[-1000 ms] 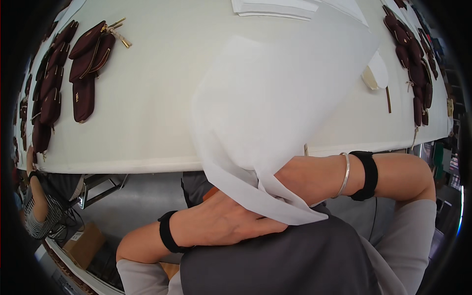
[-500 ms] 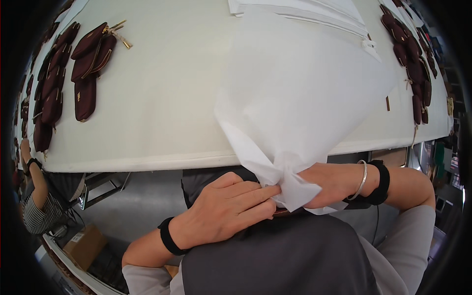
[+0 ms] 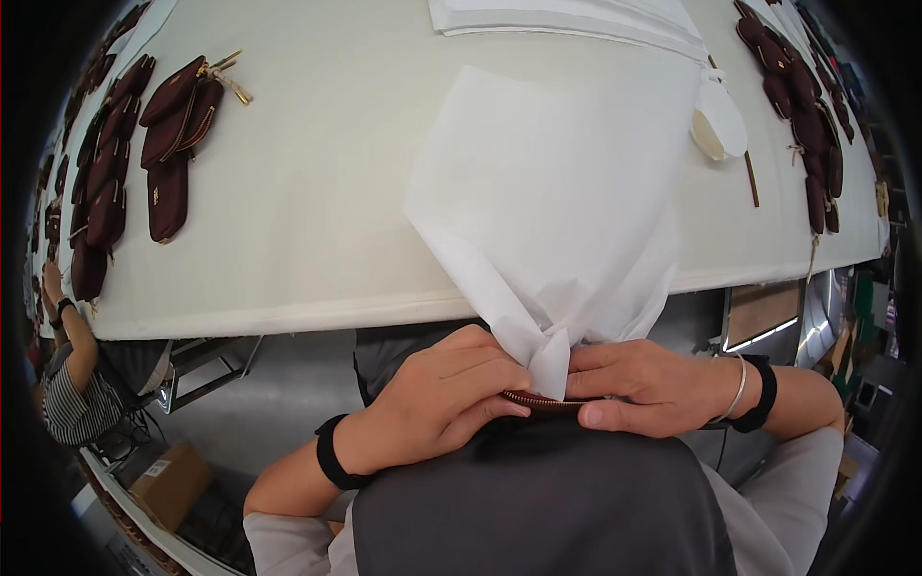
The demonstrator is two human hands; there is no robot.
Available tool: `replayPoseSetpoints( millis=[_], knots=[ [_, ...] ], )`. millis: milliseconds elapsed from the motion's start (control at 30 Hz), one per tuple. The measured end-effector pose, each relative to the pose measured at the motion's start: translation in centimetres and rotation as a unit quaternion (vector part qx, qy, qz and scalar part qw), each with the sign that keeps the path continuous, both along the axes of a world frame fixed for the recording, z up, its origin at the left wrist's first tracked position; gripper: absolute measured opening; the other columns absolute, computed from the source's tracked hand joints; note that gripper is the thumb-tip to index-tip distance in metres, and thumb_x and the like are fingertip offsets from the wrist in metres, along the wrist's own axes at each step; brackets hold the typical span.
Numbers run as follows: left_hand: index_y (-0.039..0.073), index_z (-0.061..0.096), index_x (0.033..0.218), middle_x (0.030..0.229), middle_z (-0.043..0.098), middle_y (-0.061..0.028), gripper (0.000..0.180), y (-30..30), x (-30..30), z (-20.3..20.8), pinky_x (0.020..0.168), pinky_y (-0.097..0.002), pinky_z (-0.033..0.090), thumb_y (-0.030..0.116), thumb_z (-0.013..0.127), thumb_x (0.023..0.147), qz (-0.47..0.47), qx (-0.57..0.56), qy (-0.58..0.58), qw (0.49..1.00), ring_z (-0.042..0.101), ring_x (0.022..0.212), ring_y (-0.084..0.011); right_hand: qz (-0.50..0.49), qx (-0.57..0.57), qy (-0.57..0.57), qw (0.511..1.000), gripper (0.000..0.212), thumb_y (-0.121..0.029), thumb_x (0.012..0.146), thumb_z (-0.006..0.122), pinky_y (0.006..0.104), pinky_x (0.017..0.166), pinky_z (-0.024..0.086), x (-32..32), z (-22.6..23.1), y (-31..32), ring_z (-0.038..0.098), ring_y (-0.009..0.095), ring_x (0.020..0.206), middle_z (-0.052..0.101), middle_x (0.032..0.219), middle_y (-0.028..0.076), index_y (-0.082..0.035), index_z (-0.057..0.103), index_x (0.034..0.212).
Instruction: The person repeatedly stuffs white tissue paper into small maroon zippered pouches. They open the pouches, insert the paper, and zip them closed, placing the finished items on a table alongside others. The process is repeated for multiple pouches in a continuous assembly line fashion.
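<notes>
Close to my body, a zippered pouch (image 3: 545,403) shows only its dark reddish-brown rim and brass-coloured zip teeth; most of it is hidden by my hands. My left hand (image 3: 437,394) pinches the left end of this opening between thumb and fingers. On the other end my right hand (image 3: 648,392) has its thumb on the near edge and fingers along the far edge. A big sheet of white paper (image 3: 557,192) has its near end gathered into a twist that goes down into the opening between my hands. Its wide part spreads over the table edge.
The cream-covered table (image 3: 307,211) carries several maroon pouches (image 3: 171,197) at left and a row of maroon pouches (image 3: 812,125) at right. A white paper stack (image 3: 567,19) lies at the back, near a thin brown strip (image 3: 752,180). Another person's arm (image 3: 77,326) shows at far left.
My right hand has come out from behind the paper to the pouch's right end. The paper's gathered end has sunk lower into the opening, and the sheet has slid toward me.
</notes>
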State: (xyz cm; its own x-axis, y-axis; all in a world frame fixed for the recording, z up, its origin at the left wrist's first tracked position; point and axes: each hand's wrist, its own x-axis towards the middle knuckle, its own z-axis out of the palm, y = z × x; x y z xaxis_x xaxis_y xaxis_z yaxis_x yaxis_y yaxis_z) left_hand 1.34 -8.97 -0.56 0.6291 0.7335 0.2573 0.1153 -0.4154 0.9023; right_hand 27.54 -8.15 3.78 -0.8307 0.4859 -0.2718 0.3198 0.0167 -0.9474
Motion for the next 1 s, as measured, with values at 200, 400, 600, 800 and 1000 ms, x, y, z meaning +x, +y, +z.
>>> replayPoseSetpoints(
  millis=[200, 400, 600, 800, 1000],
  knots=[
    [0.008, 0.072, 0.095, 0.092, 0.062, -0.0034, 0.017, -0.5, 0.3, 0.5, 0.073, -0.0342, 0.049, 0.010, 0.080, 0.080, 0.016, -0.146, -0.059, 0.987, 0.059, 0.083, -0.0245, 0.113, -0.054, 0.012, 0.992, 0.063, -0.054, 0.095, 0.062, 0.0414, 0.083, 0.050, -0.4, 0.7, 1.5, 0.062, 0.037, 0.094, 0.063, 0.098, 0.019, 0.006, 0.061, 0.115],
    [0.006, 0.075, 0.088, 0.090, 0.062, -0.0023, 0.014, 1.6, 1.5, 0.9, 0.067, -0.0298, 0.046, 0.011, 0.083, 0.077, -0.013, -0.039, -0.082, 0.996, 0.057, 0.080, -0.0166, 0.170, -0.142, 0.005, 0.975, 0.061, -0.059, 0.090, 0.068, 0.0350, 0.063, 0.045, -2.5, -0.1, 1.9, 0.057, 0.023, 0.069, 0.057, 0.071, 0.009, 0.002, 0.060, 0.089],
    [0.006, 0.075, 0.097, 0.106, 0.063, -0.0072, 0.021, 4.0, 1.2, 1.7, 0.075, -0.0316, 0.051, 0.026, 0.076, 0.089, -0.014, -0.096, -0.093, 0.991, 0.061, 0.093, -0.0180, 0.019, -0.156, 0.015, 0.988, 0.046, -0.046, 0.096, 0.067, 0.0316, 0.061, 0.042, -2.4, 0.4, 1.8, 0.051, 0.015, 0.066, 0.053, 0.069, 0.004, -0.001, 0.058, 0.090],
    [0.000, 0.054, 0.131, 0.143, 0.044, -0.0177, 0.079, 4.9, -0.6, 2.6, 0.108, -0.0476, 0.046, 0.069, 0.051, 0.094, 0.100, -0.277, -0.240, 0.925, 0.050, 0.131, -0.0280, -0.106, -0.053, 0.087, 0.989, 0.038, -0.030, 0.098, 0.068, 0.0307, 0.072, 0.047, -2.7, -0.2, 2.3, 0.054, 0.014, 0.078, 0.060, 0.085, 0.003, 0.001, 0.057, 0.118],
    [0.002, 0.059, 0.129, 0.141, 0.054, -0.0206, 0.045, 2.9, 0.9, 1.9, 0.103, -0.0354, 0.046, 0.015, 0.076, 0.089, 0.113, -0.140, -0.260, 0.949, 0.057, 0.126, -0.0253, -0.094, 0.030, 0.161, 0.982, 0.059, -0.031, 0.093, 0.074, 0.0344, 0.095, 0.049, -5.2, -0.2, 2.7, 0.061, 0.023, 0.114, 0.063, 0.127, 0.015, 0.003, 0.052, 0.136]
  ],
)
